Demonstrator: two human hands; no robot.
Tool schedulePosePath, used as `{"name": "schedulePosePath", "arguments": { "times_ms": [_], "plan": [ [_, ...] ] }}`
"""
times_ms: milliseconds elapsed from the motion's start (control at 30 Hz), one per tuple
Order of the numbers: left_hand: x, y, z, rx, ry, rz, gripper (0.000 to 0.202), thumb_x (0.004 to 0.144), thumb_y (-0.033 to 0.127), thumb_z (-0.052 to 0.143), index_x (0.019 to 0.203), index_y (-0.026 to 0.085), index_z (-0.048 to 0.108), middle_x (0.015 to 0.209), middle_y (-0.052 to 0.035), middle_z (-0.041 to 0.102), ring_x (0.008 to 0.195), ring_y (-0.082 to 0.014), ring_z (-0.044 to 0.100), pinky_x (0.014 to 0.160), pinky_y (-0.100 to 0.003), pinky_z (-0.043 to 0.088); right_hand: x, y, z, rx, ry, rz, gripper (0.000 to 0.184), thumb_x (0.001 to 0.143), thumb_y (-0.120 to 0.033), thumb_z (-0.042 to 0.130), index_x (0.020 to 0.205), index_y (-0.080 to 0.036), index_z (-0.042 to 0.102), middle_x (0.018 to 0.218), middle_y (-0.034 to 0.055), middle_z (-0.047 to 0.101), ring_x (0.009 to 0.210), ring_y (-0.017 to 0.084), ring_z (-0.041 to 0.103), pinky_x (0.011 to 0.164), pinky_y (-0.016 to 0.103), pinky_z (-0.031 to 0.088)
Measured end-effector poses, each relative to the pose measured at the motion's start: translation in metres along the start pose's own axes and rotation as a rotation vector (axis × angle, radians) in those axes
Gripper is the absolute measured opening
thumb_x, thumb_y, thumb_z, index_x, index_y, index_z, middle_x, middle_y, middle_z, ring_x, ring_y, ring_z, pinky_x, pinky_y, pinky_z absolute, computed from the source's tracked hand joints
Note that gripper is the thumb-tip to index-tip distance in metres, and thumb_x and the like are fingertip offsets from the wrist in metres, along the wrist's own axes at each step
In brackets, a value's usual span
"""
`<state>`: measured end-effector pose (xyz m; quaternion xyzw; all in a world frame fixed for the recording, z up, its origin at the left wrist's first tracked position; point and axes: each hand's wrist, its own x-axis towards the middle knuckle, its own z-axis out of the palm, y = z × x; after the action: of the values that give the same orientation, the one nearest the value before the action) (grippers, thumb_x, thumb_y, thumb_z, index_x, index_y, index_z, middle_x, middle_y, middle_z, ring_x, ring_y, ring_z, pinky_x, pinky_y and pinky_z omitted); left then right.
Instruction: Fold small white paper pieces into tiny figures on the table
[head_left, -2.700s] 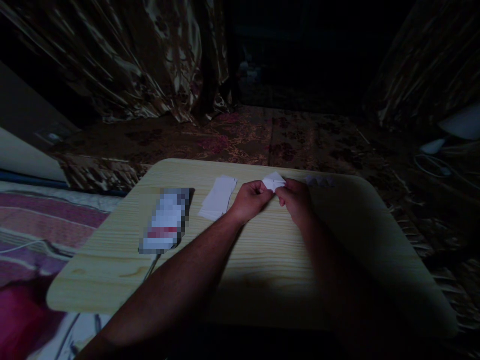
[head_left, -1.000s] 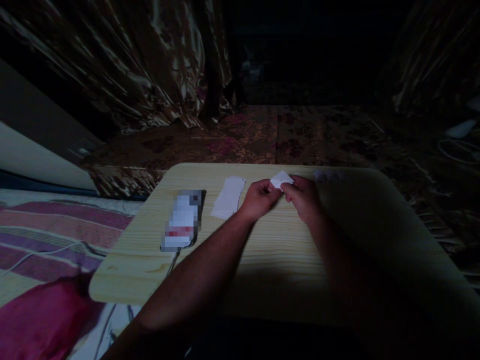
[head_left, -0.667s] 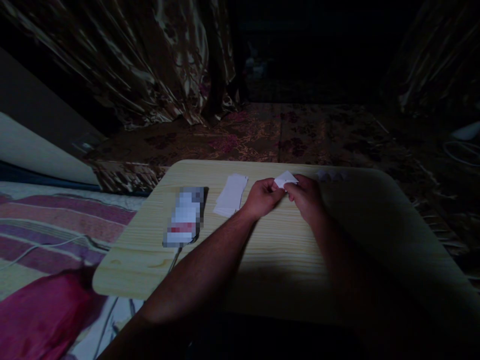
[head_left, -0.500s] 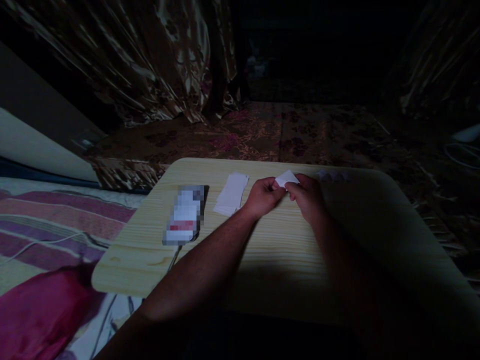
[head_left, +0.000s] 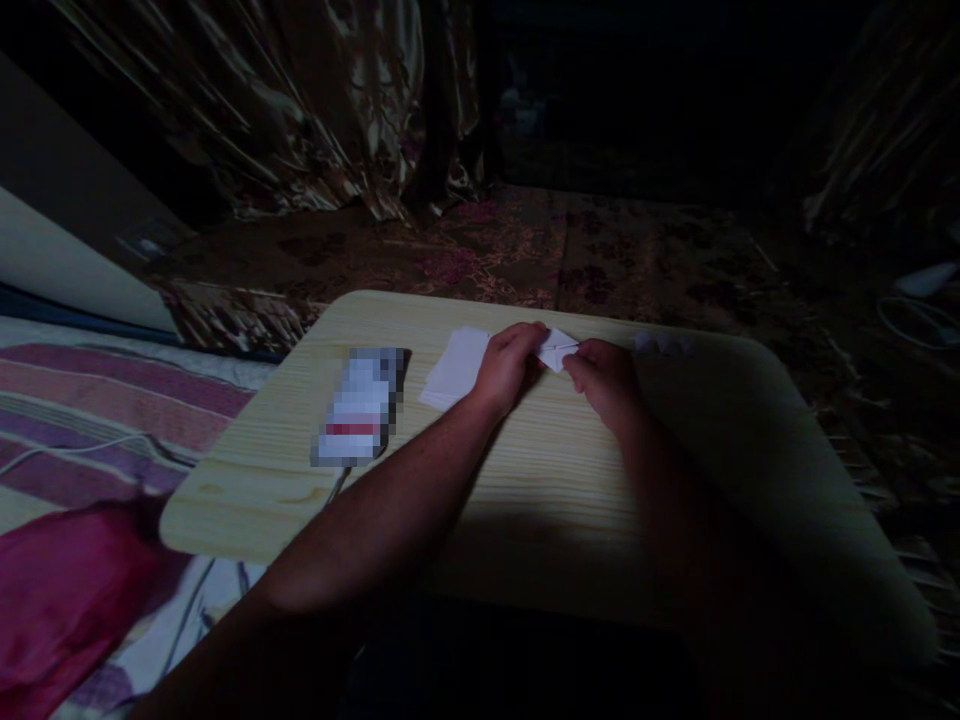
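Between my hands is a small folded piece of white paper (head_left: 556, 348), with a crease or slit line across its middle. My left hand (head_left: 508, 368) grips its left side, fingers closed on the edge. On the right, my right hand (head_left: 604, 378) pinches the paper's right corner between thumb and fingers. A stack of white paper sheets (head_left: 457, 365) lies just left of my left hand, slightly fanned and partly covered by it. Several small pale folded pieces (head_left: 661, 345) sit in a row beyond my right hand, dim in the shadow.
The light wooden table (head_left: 420, 500) has rounded corners. A blurred-out phone-like object (head_left: 360, 405) lies on its left part, with a cable running toward the near edge. A striped bed cover (head_left: 97, 410) and a dark pink cloth (head_left: 75, 590) are at the left. Patterned curtains hang behind.
The paper has turned in my hands and now shows a line across it. My left hand has rolled over to grip its left edge. The view has shifted slightly.
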<state>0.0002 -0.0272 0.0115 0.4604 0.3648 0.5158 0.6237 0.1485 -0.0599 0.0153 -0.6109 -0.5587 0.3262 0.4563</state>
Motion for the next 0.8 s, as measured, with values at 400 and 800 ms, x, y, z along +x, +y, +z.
{"name": "schedulePosePath", "arguments": {
  "times_ms": [400,800],
  "plan": [
    [0.0014,0.0011,-0.0009,-0.037,0.03,-0.043,0.026,0.067,0.034,0.076,0.064,0.016,0.058,0.054,0.0019,0.055,0.046,-0.0073,0.044,0.045,-0.023,0.028,0.0031,0.0047,-0.0022,0.317,-0.055,0.02,0.02,0.07,-0.032,0.067,0.084,-0.018,0.066,0.059,-0.0026,0.062,0.051,0.012,0.052,0.05,0.025,0.041],
    [0.0025,-0.0029,-0.0014,-0.003,0.005,-0.048,0.025,0.068,0.033,0.076,0.062,0.015,0.059,0.052,0.0026,0.053,0.045,-0.007,0.043,0.046,-0.023,0.029,0.0005,0.0035,-0.0079,0.374,-0.103,-0.076,0.023,0.074,-0.037,0.072,0.086,-0.018,0.066,0.07,0.0012,0.068,0.06,0.014,0.062,0.055,0.026,0.05]
  ]
}}
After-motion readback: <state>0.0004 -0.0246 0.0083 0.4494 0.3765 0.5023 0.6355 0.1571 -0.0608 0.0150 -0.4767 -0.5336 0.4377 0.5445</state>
